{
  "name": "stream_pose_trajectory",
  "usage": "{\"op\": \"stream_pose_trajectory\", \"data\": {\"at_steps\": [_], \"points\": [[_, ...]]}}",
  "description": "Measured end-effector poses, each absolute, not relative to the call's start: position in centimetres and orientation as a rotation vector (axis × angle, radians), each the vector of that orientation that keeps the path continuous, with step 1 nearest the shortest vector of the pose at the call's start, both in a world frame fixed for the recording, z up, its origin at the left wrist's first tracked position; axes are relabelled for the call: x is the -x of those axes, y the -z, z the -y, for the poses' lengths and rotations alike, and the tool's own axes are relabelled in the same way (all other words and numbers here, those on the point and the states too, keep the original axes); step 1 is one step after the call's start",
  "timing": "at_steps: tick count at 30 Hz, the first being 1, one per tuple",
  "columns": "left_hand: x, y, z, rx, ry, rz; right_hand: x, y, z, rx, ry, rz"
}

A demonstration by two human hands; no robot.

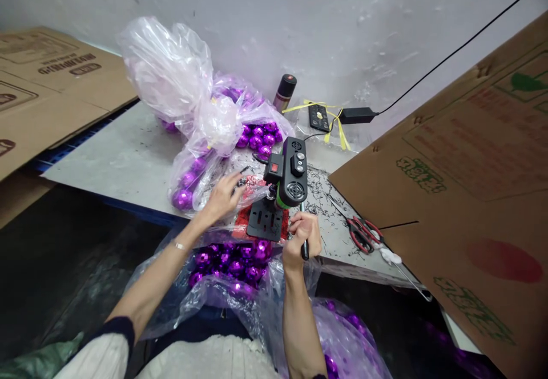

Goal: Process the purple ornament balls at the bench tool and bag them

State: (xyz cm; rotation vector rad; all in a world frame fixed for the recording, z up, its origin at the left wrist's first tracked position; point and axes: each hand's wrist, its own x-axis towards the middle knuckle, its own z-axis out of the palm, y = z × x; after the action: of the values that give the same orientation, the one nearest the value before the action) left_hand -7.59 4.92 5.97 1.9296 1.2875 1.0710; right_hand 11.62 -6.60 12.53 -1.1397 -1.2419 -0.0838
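A small black bench drill press (295, 170) with a red switch stands at the table's front edge, its slotted black base plate (264, 221) lying on a red surface. My right hand (305, 235) is closed around the machine's black lever handle (305, 250), whose end sticks out below the fist. Left of the machine, my left hand (225, 197) hovers with its fingers apart over clear plastic and small dark bits by the red surface. Whether a dark bit touches its fingertips is unclear. Shiny purple faceted balls (235, 266) lie in an open plastic bag in front of me.
A tied clear bag (171, 76) and more purple balls (261, 136) are behind my left hand. A spray can (285, 91) and power adapter (357, 115) stand near the wall. Red-handled scissors (363, 234) lie right, beside a large cardboard box (462, 196). Flattened cardboard (55, 93) lies left.
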Motion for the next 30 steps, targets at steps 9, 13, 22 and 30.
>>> {"op": "stream_pose_trajectory", "data": {"at_steps": [9,13,22,30], "points": [[7.2,-9.4,-17.5,-1.768,-0.748,-1.832,-12.0,-12.2,6.4,1.069,0.133,1.296],[7.5,-9.7,-16.2,-1.735,-0.742,-1.834,-12.1,-11.9,6.4,1.062,0.131,1.301],[7.0,-8.6,-5.9,-0.96,-0.916,-1.117,-11.9,-13.4,6.3,1.091,0.098,1.274],[5.3,-6.6,0.4,-0.657,-0.922,-0.852,-12.1,-14.6,6.2,1.119,0.075,1.263]]}}
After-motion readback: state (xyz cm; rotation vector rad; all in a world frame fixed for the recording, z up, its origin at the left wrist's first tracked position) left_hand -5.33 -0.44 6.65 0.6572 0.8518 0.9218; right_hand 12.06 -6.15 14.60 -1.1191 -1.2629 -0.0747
